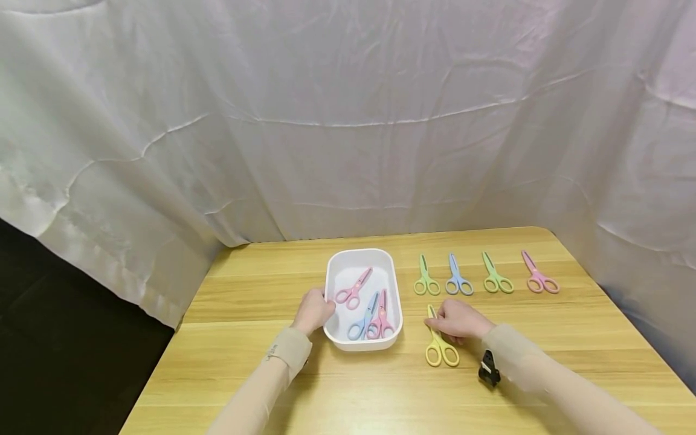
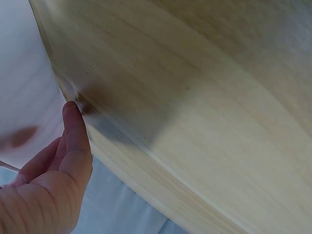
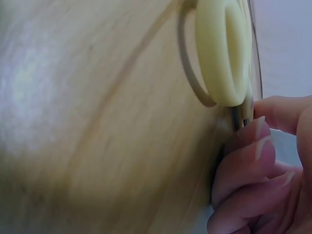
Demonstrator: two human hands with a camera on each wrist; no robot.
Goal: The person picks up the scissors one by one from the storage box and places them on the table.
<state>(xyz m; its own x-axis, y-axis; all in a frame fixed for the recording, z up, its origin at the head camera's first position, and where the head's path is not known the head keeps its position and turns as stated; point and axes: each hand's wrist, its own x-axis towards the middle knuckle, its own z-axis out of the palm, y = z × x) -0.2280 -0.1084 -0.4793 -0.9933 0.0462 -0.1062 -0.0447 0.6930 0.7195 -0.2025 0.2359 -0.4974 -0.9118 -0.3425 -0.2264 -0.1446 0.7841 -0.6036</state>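
My left hand (image 1: 315, 311) grips the left side of a white plastic tray (image 1: 363, 346), with the tray's smooth wall (image 2: 27, 83) beside the fingers in the left wrist view. Inside lie pink scissors (image 1: 361, 283) near the middle, and blue scissors (image 1: 371, 309) and a second pink pair (image 1: 382, 307) toward the front right. To the right of the tray, my right hand (image 1: 462, 319) pinches yellow scissors (image 1: 437, 340) by the blades. Their finger loops point toward me, and one yellow loop (image 3: 212, 53) looms large in the right wrist view, tilted above its shadow on the wood.
Behind the right hand a row of scissors lies on the wooden table (image 1: 244, 362): green (image 1: 423, 267), blue (image 1: 454, 269), another green (image 1: 490, 269) and pink (image 1: 531, 269). A pale curtain (image 1: 348, 151) hangs along the table's back and sides.
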